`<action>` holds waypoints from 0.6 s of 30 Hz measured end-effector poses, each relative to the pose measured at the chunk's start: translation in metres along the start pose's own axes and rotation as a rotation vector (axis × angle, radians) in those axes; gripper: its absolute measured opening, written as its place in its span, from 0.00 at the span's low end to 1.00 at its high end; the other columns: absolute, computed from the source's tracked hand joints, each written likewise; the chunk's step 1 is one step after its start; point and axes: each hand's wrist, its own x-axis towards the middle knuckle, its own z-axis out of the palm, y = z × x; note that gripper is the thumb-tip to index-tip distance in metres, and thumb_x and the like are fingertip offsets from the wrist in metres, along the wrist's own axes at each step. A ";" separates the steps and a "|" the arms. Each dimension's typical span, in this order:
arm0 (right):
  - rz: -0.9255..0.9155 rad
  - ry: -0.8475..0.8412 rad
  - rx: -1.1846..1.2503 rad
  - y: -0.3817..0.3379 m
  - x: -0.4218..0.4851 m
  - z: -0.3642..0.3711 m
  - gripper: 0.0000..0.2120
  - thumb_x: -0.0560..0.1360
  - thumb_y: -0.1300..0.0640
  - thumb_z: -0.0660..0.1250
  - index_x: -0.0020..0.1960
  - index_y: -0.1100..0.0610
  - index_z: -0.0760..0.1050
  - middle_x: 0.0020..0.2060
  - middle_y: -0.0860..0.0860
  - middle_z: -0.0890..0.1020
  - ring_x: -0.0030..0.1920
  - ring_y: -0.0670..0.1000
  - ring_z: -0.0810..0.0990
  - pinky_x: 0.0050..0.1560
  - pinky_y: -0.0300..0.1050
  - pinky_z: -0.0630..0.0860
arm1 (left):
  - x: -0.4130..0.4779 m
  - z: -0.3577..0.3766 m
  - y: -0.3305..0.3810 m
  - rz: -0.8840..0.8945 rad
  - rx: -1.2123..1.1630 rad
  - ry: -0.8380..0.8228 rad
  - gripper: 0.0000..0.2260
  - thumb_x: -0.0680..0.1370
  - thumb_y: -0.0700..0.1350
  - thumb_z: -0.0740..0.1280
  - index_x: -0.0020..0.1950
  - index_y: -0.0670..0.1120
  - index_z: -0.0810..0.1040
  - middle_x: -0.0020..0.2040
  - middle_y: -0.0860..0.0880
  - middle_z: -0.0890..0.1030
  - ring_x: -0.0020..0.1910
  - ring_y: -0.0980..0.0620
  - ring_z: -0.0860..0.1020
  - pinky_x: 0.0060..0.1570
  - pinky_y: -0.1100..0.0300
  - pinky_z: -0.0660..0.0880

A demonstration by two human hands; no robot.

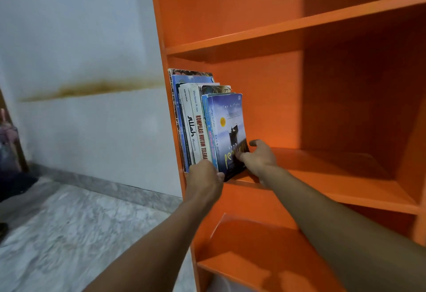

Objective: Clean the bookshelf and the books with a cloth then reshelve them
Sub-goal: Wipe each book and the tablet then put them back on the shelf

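Several books [196,121] stand upright against the left wall of the orange bookshelf [322,171], on its middle shelf. The rightmost one is a dark blue paperback [229,128], leaning slightly right. My left hand [205,176] presses against the bottoms of the book spines at the shelf's front edge. My right hand [257,156] holds the lower right side of the blue paperback's cover, thumb behind it. No cloth is in view.
The shelf boards above [299,26] and below [265,257] hold no books in view. To the left are a white wall with a brown stain [87,88] and a grey marble floor [69,234]. Dark objects [11,153] sit at the far left edge.
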 end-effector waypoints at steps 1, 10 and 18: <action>0.001 0.015 -0.021 0.001 -0.001 0.000 0.25 0.72 0.54 0.73 0.67 0.55 0.70 0.59 0.56 0.79 0.58 0.57 0.78 0.56 0.47 0.74 | -0.002 -0.002 -0.002 0.025 0.017 -0.017 0.09 0.79 0.46 0.68 0.47 0.41 0.83 0.45 0.46 0.81 0.41 0.51 0.76 0.38 0.62 0.72; -0.078 0.120 -0.191 -0.010 -0.059 0.017 0.13 0.74 0.57 0.67 0.57 0.56 0.71 0.51 0.57 0.79 0.51 0.60 0.79 0.53 0.54 0.78 | -0.018 -0.024 -0.045 0.212 0.088 -0.198 0.08 0.77 0.37 0.63 0.43 0.40 0.82 0.42 0.44 0.82 0.41 0.47 0.81 0.39 0.55 0.81; -0.024 0.029 -0.547 0.024 -0.145 0.034 0.17 0.76 0.58 0.65 0.64 0.58 0.69 0.56 0.59 0.80 0.58 0.61 0.78 0.54 0.50 0.74 | -0.065 -0.004 -0.088 0.359 0.281 -0.554 0.03 0.73 0.41 0.68 0.41 0.45 0.80 0.49 0.42 0.84 0.48 0.43 0.82 0.44 0.55 0.78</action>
